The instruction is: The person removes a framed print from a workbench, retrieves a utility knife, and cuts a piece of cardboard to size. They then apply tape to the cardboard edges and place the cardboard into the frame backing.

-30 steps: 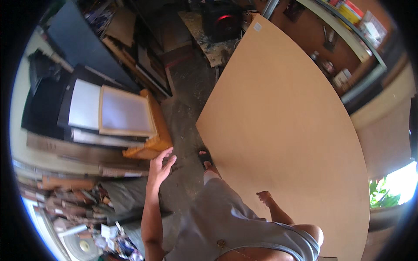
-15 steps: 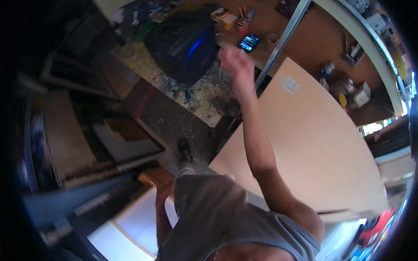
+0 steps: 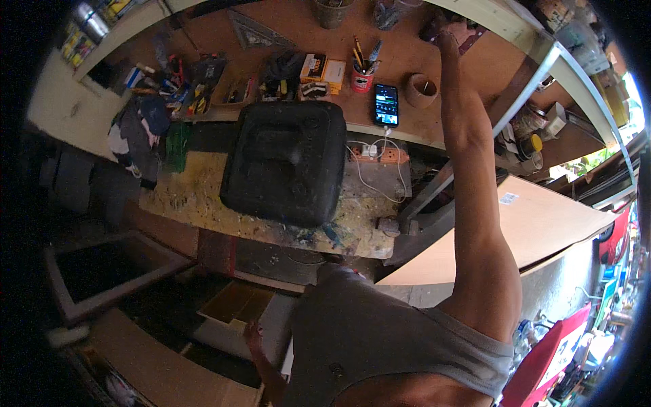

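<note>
My right arm reaches far up to the back of the wooden shelf, where my right hand (image 3: 458, 30) is closed over a dark maroon object (image 3: 477, 39) with pale spots; its kind is unclear. Close to that forearm are a round brown container (image 3: 422, 91) and a phone (image 3: 386, 106) with its screen lit and a white cable plugged in. Low on the left, my left hand (image 3: 253, 336) hangs beside a grey panel (image 3: 227, 334) with a brown patch. Its fingers are a little apart, and nothing shows in them.
A bulky black speaker (image 3: 285, 163) stands on a paint-spattered bench (image 3: 183, 210). Behind it are a red cup (image 3: 363, 80) of brushes and several tools. A metal post (image 3: 529, 88) rises beside my right arm. A large tan board (image 3: 542, 217) leans at right; a frame (image 3: 122, 271) lies left.
My right hand has moved up and right, from above the bench onto the maroon object. My left hand has left the wooden-edged white panel. The view has swung toward the shelf.
</note>
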The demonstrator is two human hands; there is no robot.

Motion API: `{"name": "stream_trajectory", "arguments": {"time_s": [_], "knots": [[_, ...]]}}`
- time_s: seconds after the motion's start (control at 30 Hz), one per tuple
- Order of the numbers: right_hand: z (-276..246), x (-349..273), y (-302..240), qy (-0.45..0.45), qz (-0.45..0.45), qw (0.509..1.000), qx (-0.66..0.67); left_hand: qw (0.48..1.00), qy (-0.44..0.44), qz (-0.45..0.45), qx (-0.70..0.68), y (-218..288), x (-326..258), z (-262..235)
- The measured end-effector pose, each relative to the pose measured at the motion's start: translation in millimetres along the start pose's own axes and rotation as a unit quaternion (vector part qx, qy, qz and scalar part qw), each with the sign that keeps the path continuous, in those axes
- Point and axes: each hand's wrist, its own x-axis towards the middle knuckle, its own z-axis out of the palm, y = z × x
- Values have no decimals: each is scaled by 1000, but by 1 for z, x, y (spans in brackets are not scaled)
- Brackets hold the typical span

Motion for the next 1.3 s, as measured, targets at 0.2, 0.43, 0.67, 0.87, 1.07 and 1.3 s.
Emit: {"name": "stream_trajectory", "arguments": {"time_s": [0.2, 0.43, 0.67, 0.87, 1.07, 1.3], "knots": [[-5, 27, 28, -66, 46, 997, -8, 986, 58, -143, 70, 4, 51, -20], [-100, -3, 6, -61, 108, 970, 211, 959, 119, 124, 225, 124, 82, 92], [-276, -92, -132, -240, 382, 790, 414, 693, -122, 600, 380, 302, 35, 366], [-419, -162, -278, -18, 466, 708, 531, 583, -526, 576, 229, 292, 10, 564], [-524, -232, -338, -13, 586, 585, 560, 574, -630, 515, 93, 286, -24, 571], [-644, -291, -293, -207, 560, 786, 160, 500, -621, 544, 262, 215, -73, 575]]}}
